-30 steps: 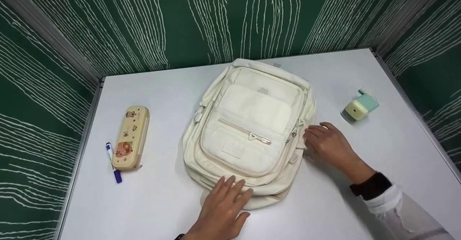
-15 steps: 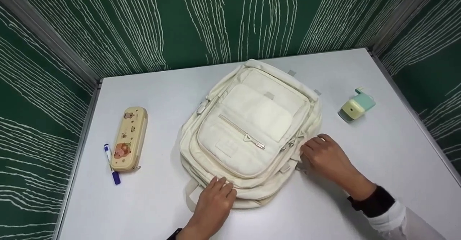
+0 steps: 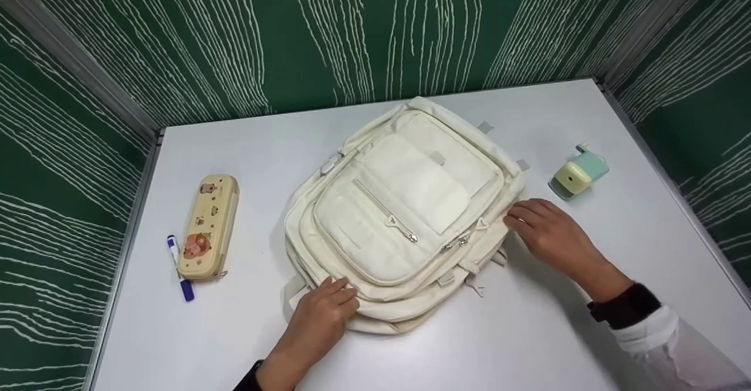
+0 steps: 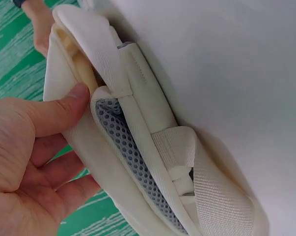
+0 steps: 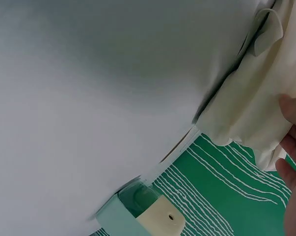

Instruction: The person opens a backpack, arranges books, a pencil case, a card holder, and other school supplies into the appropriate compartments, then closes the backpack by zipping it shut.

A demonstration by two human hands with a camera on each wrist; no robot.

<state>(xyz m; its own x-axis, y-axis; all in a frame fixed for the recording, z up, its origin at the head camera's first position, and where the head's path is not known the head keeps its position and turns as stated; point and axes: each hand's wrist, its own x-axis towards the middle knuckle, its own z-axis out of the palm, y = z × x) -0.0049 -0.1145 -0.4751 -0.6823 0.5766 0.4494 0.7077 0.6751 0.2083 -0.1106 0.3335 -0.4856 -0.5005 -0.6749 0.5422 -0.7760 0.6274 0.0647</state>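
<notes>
A cream backpack [image 3: 410, 179] lies front side up on the white table, tilted so its top points to the back right. At its lower left corner my left hand [image 3: 324, 309] grips the padded bottom edge. The left wrist view shows that thumb pressed to the side of the bag, near grey mesh and a webbing strap [image 4: 221, 187], with the other fingers on the far face. My right hand [image 3: 548, 232] holds the bag's right side between thumb and fingers, above the side straps. Zip pulls [image 3: 463, 241] hang close to it on the front pocket.
A yellow pencil case [image 3: 208, 226] with cartoon prints lies at the left, a blue-capped marker [image 3: 181, 269] against it. At the right stands a green and yellow pencil sharpener [image 3: 579, 172]. Green walls with white lines border the table [image 3: 223, 332] at the back and sides.
The backpack has turned clockwise, its bottom swinging left. My left hand has moved left along the bottom edge; my right hand dipped toward me, then went up and right along the side.
</notes>
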